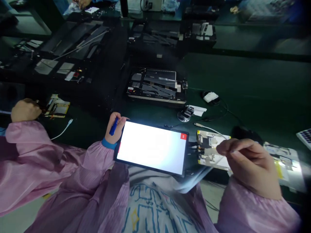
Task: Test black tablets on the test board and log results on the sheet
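Note:
My left hand point(115, 129) grips the left edge of a tablet screen point(153, 147), which is lit white with a small red box in its upper right corner. A blue pen-like thing point(113, 127) lies across that hand, and a blue band circles the wrist. Short dark flex cables link the screen's right side to a circuit board assembly point(202, 158) with yellow edges. Over the right part of this assembly, my right hand point(252, 165) is closed in a pinch; what its fingertips hold, if anything, cannot be made out. A blurred clear film-like strip point(194, 179) shows below the board.
Behind the screen lies an opened tablet housing point(157, 84). A white cable point(209, 127), a small round stand point(184, 115) and a white plug point(211, 96) are right of it. More boards point(284, 161) lie far right. A co-worker's hand point(26, 110) is at left, near another board point(57, 106).

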`<state>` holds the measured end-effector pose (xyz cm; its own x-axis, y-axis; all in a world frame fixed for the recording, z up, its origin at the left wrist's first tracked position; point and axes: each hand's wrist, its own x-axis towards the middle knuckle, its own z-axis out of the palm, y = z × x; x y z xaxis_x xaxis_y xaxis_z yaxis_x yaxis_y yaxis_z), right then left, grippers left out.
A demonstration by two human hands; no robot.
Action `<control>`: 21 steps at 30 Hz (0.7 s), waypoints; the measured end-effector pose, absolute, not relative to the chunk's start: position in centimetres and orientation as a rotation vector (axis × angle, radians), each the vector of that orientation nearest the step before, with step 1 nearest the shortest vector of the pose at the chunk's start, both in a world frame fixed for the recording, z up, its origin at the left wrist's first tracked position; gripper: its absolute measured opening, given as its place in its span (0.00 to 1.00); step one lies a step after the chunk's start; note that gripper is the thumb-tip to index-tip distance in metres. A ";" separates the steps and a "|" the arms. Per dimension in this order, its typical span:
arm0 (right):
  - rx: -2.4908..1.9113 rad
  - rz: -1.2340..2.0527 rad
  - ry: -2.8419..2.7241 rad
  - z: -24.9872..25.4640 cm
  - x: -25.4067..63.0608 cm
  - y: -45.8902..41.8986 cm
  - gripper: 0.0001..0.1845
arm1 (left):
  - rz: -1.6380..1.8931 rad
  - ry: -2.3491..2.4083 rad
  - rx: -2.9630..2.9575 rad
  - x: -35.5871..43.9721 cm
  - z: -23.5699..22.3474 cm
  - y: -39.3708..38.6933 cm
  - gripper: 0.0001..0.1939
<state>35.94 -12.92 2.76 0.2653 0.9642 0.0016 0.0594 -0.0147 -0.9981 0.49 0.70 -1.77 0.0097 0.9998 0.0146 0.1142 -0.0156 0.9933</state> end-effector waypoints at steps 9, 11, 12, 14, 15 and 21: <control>-0.891 1.247 -1.376 3.2 31.1 -14.6 0.09 | 1.137 1.184 1.348 0.7 -1.8 1.3 0.18; -0.743 1.322 -1.542 3.5 28.7 -14.5 0.10 | 1.149 1.150 1.336 0.7 -1.9 1.3 0.18; -0.686 1.349 -1.607 3.7 27.6 -14.4 0.11 | 1.150 1.132 1.331 0.7 -2.0 1.3 0.18; -0.584 1.388 -1.714 3.9 25.9 -14.2 0.14 | 1.133 1.100 1.340 0.6 -2.1 1.4 0.19; -0.522 1.399 -1.754 3.9 25.3 -14.2 0.18 | 1.120 1.090 1.351 0.5 -2.1 1.4 0.20; -0.149 1.463 -1.969 3.8 23.7 -14.1 0.31 | 1.118 1.086 1.444 0.5 -1.9 1.7 0.20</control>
